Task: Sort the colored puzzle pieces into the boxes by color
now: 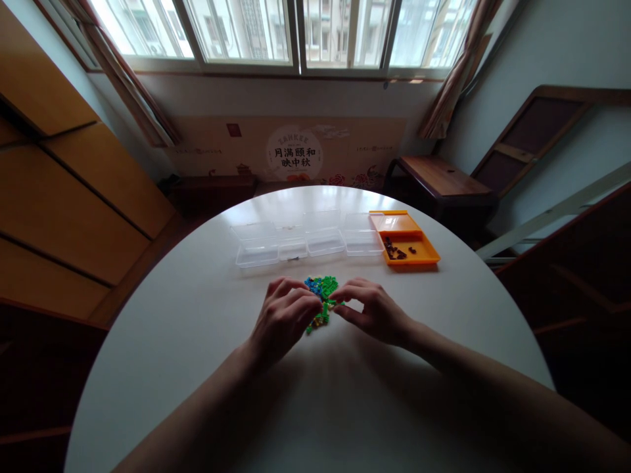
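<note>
A small pile of tiny bricks (323,289), mostly green with some blue and yellow, lies on the round white table (197,328) in front of me. My left hand (286,318) rests at the pile's left side with its fingers curled onto the bricks. My right hand (369,310) sits at the pile's right side, thumb and forefinger pinched at a green piece. Whether either hand has lifted a brick is too small to tell.
Three clear plastic boxes (308,243) stand open in a row behind the pile. To their right is an orange box (407,246) holding several dark brown pieces. A wooden bench (438,174) and windows lie beyond the table's far edge.
</note>
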The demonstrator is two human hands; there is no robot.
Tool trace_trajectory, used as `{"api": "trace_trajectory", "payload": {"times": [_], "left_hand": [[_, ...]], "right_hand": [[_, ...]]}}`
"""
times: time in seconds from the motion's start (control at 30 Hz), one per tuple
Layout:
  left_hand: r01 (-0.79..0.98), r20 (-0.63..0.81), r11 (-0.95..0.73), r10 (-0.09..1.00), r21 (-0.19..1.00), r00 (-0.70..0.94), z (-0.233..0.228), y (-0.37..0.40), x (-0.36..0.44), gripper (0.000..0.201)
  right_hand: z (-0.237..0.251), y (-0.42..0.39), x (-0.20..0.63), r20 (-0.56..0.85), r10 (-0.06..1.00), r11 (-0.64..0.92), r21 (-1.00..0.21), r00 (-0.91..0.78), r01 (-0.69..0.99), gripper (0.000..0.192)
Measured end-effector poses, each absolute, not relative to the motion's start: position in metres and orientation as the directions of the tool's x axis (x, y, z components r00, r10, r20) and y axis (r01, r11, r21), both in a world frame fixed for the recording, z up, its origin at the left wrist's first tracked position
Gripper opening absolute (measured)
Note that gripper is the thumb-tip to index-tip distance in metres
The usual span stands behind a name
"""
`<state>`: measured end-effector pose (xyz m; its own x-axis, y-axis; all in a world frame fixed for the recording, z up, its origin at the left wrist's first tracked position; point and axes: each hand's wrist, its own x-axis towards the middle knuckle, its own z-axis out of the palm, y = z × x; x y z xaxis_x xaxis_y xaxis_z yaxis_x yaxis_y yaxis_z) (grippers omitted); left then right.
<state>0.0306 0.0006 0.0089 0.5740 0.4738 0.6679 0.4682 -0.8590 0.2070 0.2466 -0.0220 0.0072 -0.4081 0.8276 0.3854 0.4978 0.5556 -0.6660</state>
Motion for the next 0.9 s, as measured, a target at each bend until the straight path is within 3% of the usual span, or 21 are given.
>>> {"api": "trace_trajectory", "payload": {"times": [0.2,0.47,0.73,0.9], "left_hand": [[0.401,0.712,-0.901,0.389,0.162,0.585,0.01,-0.004,0.034,0.004],[0.436,0.751,-0.891,0.374,0.127,0.544,0.014,-0.007,0.034,0.007],[0.506,0.732,-0.855,0.418,0.117,0.538,0.004,-0.003,0.023,0.012],[0.533,0.714,-0.837,0.451,0.128,0.536,0.001,0.001,0.012,0.011]], "right_hand": [[0.004,-0.027,0.239,0.359,0.825,0.54,-0.73,-0.437,0.419,0.012],[0.003,-0.023,0.238,0.216,0.894,0.332,-0.908,-0.394,0.255,0.01],[-0.006,-0.016,0.235,0.332,0.879,0.455,-0.797,-0.341,0.397,0.011],[-0.012,0.008,0.246,0.409,0.896,0.433,-0.726,-0.171,0.534,0.014]]}}
